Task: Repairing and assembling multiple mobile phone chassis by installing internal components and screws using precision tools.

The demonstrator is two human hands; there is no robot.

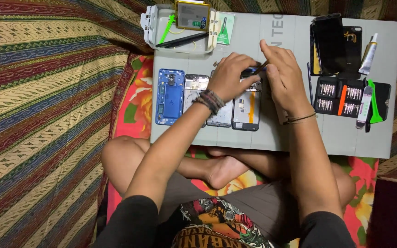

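1. Head view: a thin tool [259, 68] is being pinched in the narrow grip of the right hand [282, 73], its tip touching the top of an opened phone [247, 106].
2. The phone's top edge is being pressed by the left hand [233, 76]; whether that grip is closing on anything cannot be told.
3. The phone is lying on a grey mat [295, 133], between a blue back cover [170, 96] and a bit set [338, 97].

head camera, looking steeply down, close
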